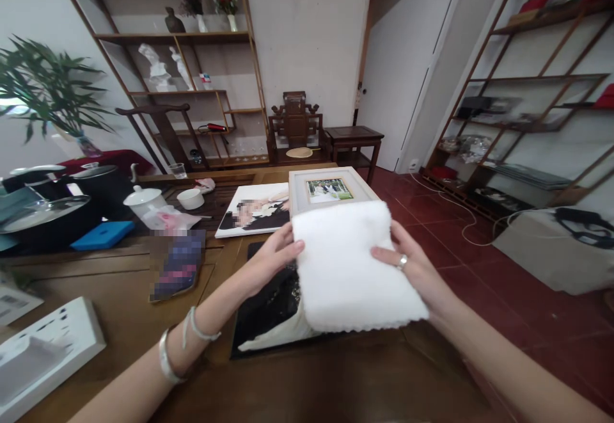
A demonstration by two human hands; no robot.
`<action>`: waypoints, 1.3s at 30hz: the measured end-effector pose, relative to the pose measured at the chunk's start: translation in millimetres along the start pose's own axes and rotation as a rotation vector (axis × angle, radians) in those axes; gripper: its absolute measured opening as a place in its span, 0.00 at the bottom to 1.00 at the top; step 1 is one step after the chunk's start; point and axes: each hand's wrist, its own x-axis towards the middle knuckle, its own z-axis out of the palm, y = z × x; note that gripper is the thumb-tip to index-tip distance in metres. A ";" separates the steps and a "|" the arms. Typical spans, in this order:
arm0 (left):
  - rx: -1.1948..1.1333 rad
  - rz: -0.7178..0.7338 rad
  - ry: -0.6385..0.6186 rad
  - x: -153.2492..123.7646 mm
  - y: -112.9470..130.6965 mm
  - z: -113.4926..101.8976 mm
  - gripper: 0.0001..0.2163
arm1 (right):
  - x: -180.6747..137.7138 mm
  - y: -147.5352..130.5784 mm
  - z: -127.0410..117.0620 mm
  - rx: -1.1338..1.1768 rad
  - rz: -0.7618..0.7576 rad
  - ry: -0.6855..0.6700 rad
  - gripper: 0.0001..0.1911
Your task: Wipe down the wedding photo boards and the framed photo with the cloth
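Observation:
A folded white cloth (348, 263) is held up between both my hands above the wooden table (125, 320). My left hand (271, 256) pinches its left edge, thumb on top. My right hand (412, 266), wearing a ring, grips the right edge. Just behind the cloth stands a pale picture frame (329, 186) with a small photo in its window. Under the cloth lies a dark photo panel (268, 311), partly hidden. A printed photo canvas (252, 212) lies flat beyond my left hand.
Black pots with lids (52, 208), a blue box (103, 234), a white lidded cup (144, 200) and bowl (190, 198) crowd the table's left. A white box (45, 352) sits at the near left edge. Shelves, a chair (295, 125) and a side table (355, 138) stand behind; red floor to the right.

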 end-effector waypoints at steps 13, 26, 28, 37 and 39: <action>0.428 -0.007 0.105 -6.6 10.9 10.8 0.16 | 9.7 -2.9 -8.9 -0.358 -0.079 0.001 0.23; 1.163 -0.160 0.263 -55.6 -43.3 -14.2 0.32 | 2.5 31.8 -57.6 -1.474 -1.034 -0.279 0.13; 1.138 -0.089 0.301 -52.9 -46.7 -15.9 0.31 | 4.2 36.4 -56.4 -1.458 -0.985 -0.302 0.13; 1.121 -0.016 0.232 -53.4 -48.7 -17.5 0.26 | 24.4 43.6 -44.1 -1.498 -0.818 -0.359 0.16; 1.143 -0.018 0.227 -54.4 -47.7 -17.3 0.27 | 29.0 44.0 -38.9 -1.525 -0.811 -0.367 0.16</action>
